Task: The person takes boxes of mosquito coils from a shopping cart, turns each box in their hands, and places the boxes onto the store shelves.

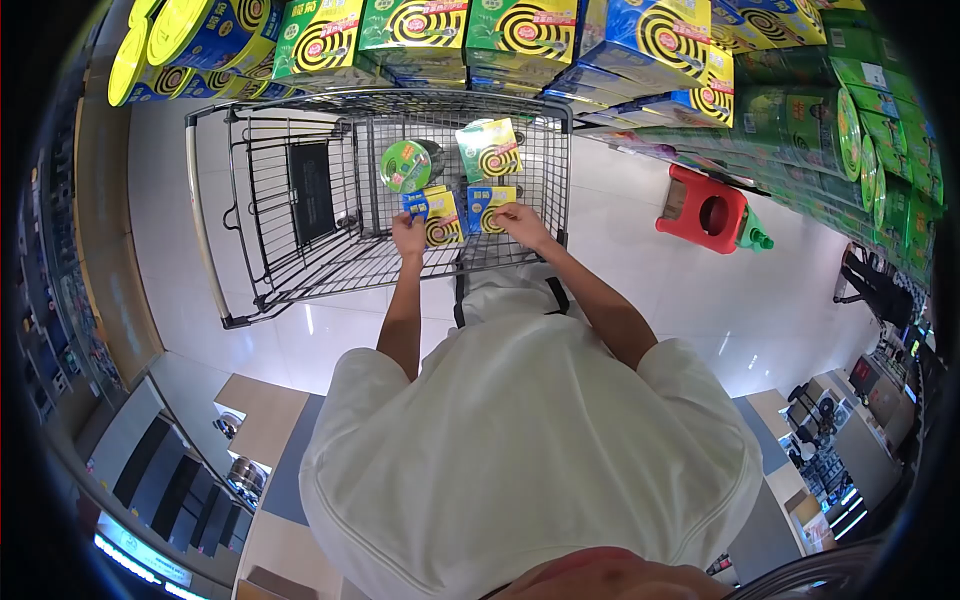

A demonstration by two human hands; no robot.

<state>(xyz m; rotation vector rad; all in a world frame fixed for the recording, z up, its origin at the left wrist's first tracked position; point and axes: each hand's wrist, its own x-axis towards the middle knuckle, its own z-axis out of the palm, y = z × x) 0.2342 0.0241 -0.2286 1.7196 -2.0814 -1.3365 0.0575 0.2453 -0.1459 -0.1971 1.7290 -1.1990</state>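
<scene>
Both my hands reach into a wire shopping cart. My left hand is closed on the left edge of a blue and yellow box with a black spiral. To its right, my right hand pinches the right side of a similar blue and yellow box. Behind these, a green round tub lies at the left and a green and yellow spiral box stands at the right, both in the cart.
Stacked spiral boxes and yellow-lidded tubs line the far side beyond the cart. Green tubs fill the right. A red stool with a green bottle stands on the floor. Another person is far right.
</scene>
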